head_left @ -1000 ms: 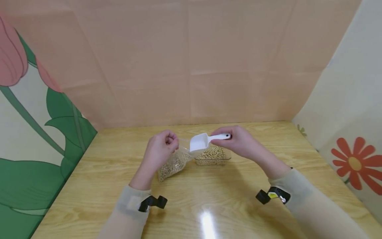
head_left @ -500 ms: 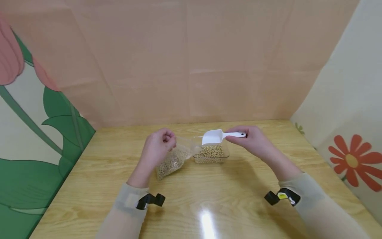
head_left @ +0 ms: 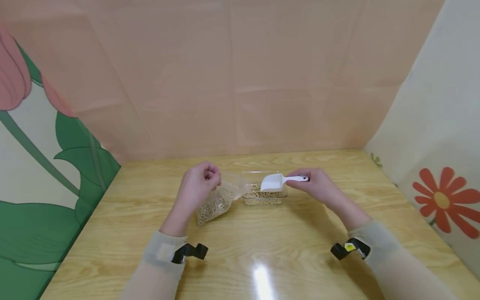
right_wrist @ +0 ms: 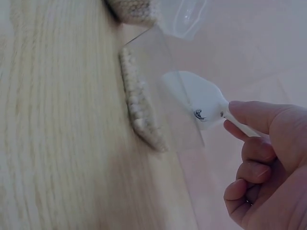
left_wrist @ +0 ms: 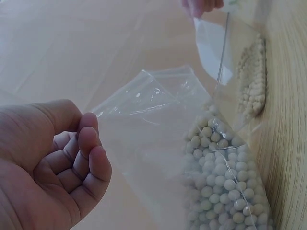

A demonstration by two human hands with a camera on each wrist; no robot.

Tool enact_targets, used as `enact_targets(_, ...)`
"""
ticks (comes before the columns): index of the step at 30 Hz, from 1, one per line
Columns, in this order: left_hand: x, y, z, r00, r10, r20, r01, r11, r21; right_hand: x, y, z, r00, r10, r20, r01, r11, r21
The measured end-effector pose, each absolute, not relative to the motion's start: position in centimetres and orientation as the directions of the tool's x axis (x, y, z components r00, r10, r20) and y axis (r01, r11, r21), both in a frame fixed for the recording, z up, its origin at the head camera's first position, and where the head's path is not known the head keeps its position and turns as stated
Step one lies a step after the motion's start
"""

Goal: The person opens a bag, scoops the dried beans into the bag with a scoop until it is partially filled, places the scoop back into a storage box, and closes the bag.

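Observation:
My left hand (head_left: 196,183) pinches the open top edge of a clear plastic bag (left_wrist: 144,115) between thumb and fingertips. Round pale beans (left_wrist: 230,191) fill the bag's lower part, which rests on the table. Gripped by its handle in my right hand (head_left: 315,183) is a white scoop (head_left: 272,183). The scoop's bowl is tilted down at the mouth of a clear rectangular container (head_left: 283,196), partly seen through its wall in the right wrist view. Similar beans (right_wrist: 136,100) cover the container's bottom. Whether the scoop touches them, I cannot tell.
Bag and container stand close together on a wood-grain table (head_left: 240,241). A pink backdrop (head_left: 232,83) closes off the back. A wall with a painted red flower (head_left: 442,200) is on the right, and painted green leaves (head_left: 33,233) are on the left.
My right hand has moved right with the scoop, away from the bag's mouth, then lowered it toward the container. The left hand keeps its hold on the bag, almost unmoved.

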State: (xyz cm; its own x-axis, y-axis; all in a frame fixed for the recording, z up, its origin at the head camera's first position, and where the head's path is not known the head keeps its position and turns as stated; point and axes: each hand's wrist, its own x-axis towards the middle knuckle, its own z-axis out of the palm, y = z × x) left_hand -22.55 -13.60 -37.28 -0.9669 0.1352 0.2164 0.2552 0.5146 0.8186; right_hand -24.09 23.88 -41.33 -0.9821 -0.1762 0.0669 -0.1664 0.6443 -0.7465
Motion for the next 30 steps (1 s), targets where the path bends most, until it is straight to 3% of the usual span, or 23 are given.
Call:
enact_targets(20,-22.7,-13.7,-37.7,-0.964,0.137,0.229,0.267,0.514,0.815,-26.9,24.5,-43.1,-0.963,-0.259,0.072,-0.239,0.697,-0.676)
enact_targets(30,-22.7,-13.6,-37.6,-0.964,0.141,0.224,0.265,0.511,0.818,-28.7,25.3,-42.7,-0.939,-0.339,0.064,-0.282,0.649,-0.707)
